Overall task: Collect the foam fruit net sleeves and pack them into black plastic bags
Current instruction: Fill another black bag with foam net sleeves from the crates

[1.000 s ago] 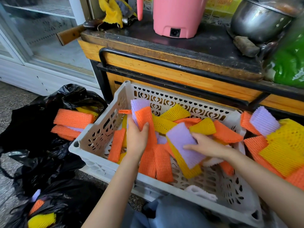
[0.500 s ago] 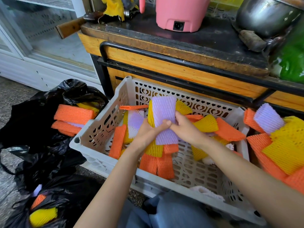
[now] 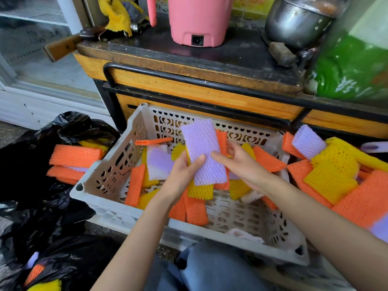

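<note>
Two black bags [image 3: 25, 164] are seen left of one crate [image 3: 117, 214]. Over it, a purple sleeve [image 3: 201, 143] is clasped by the left grip [image 3: 180, 181] and pinched by the right grip [image 3: 243, 166], long axis pointing toward the counter [image 3: 241, 56].

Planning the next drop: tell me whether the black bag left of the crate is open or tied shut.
Open: the black bag gapes, with orange sleeves visible inside.

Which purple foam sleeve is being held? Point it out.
The purple sleeve fronting the stack pinched by the left hand and right hand. The others lie loose: one in the crate, one on the right-hand pile.
</note>
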Demonstrator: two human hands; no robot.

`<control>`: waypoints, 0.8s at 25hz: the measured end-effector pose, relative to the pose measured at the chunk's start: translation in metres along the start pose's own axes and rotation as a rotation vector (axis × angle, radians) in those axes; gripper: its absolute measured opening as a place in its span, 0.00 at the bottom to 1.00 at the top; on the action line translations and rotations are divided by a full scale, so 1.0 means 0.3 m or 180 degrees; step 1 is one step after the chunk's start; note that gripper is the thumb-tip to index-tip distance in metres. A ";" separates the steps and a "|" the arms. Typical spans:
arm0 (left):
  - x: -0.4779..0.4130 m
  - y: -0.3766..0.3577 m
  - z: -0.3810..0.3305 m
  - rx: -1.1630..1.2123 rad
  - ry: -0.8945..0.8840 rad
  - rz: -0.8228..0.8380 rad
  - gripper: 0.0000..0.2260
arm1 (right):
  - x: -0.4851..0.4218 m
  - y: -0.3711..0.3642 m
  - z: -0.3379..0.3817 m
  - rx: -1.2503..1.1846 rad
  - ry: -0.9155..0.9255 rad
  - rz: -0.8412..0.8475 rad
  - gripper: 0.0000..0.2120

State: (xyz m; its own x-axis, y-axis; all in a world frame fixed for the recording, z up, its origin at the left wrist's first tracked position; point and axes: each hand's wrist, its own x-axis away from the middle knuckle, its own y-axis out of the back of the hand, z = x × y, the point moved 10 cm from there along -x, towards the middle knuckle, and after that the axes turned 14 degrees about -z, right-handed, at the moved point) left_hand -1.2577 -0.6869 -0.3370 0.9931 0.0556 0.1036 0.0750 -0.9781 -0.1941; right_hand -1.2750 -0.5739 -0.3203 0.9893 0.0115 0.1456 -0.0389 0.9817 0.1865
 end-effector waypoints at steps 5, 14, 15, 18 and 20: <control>0.028 -0.163 -0.018 -0.0416 -0.0121 0.0185 0.23 | 0.088 0.101 -0.021 -0.0369 -0.0176 0.0016 0.30; 0.175 -0.327 0.082 -0.1601 -0.0108 0.1350 0.21 | 0.169 0.468 -0.050 -0.0175 -0.0060 -0.1015 0.21; 0.183 -0.321 0.138 -0.2050 0.0024 0.1571 0.21 | 0.179 0.504 -0.048 -0.0213 -0.0034 -0.1072 0.18; 0.251 -0.297 0.286 -0.3143 0.0435 0.2563 0.23 | 0.198 0.556 -0.065 -0.0308 -0.0099 -0.1103 0.16; 0.272 -0.296 0.318 -0.3387 0.0453 0.2863 0.16 | 0.212 0.558 -0.074 -0.0404 -0.0143 -0.1035 0.15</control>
State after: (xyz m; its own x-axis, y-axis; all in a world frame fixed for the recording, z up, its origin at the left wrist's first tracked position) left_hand -1.1746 -0.5763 -0.4045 0.6413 -0.6216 0.4498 -0.7417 -0.3523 0.5707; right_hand -1.2155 -0.4046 -0.3013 0.9397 -0.3113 0.1415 0.2979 0.9484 0.1082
